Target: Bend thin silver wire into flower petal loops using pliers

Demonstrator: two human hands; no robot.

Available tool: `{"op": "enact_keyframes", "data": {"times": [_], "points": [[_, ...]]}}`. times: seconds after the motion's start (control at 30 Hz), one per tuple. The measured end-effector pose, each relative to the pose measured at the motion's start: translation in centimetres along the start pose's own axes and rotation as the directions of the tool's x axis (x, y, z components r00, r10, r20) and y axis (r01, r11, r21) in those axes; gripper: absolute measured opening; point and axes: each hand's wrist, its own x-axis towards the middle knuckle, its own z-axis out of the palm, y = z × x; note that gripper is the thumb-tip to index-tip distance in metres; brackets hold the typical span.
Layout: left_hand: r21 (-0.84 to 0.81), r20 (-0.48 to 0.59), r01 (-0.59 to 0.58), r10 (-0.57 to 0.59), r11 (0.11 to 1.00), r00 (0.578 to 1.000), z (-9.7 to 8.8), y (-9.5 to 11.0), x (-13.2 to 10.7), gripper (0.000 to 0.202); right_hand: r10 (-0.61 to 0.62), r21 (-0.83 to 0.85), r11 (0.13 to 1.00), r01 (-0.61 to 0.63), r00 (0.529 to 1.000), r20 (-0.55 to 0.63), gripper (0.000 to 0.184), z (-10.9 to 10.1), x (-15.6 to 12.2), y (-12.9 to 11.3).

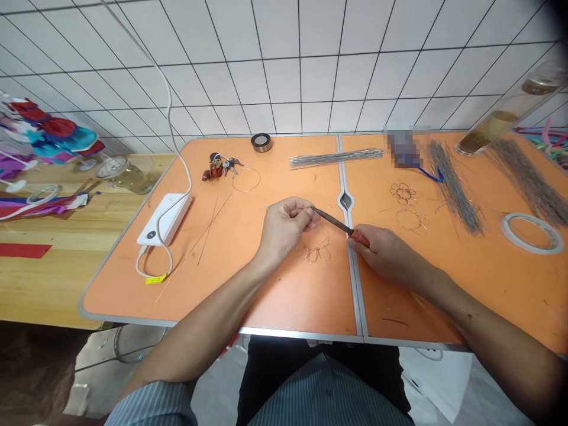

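Observation:
My left hand [286,225] is closed in a pinch on a thin wire [271,207] above the orange table [266,284]. My right hand [384,251] grips red-handled pliers [339,223], whose tip meets the wire at my left fingertips. Just below my left hand lies a looped wire flower shape [315,253] on the table. Two more looped wire shapes [407,204] lie to the right of the table's centre seam.
A white power bank [164,219] with cable sits at left, with keys [219,167], a wire ring [246,179] and a tape roll [261,142] behind. Straight wire bundles [335,158] lie at back and right [455,186]. A white tape ring [531,232] and glass jar [501,121] stand at right.

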Motion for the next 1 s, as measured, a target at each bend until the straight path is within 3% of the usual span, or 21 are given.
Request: {"op": "enact_keyframes", "data": {"times": [0.37,0.63,0.83,1.0], "points": [[-0.014,0.086,-0.057,0.058,0.998,0.995,-0.7,-0.3,0.9,0.011,-0.044,-0.063,0.997,0.038,0.994,-0.102,0.031,0.4,0.6,0.9],[0.002,0.073,-0.103,0.102,0.995,0.992,-0.4,-0.4,0.9,0.006,-0.057,-0.192,0.981,0.026,0.986,-0.157,0.027,0.4,0.4,1.0],[0.011,0.08,-0.122,0.121,0.992,0.989,-0.4,-0.7,1.1,0.007,-0.147,-0.341,0.937,0.075,0.971,-0.19,0.032,0.3,0.2,1.0],[0.065,0.04,-0.206,0.203,0.976,0.978,-0.3,-0.9,1.1,0.007,-0.148,-0.39,0.919,0.058,0.968,-0.203,0.034,0.2,0.1,0.8]]}}
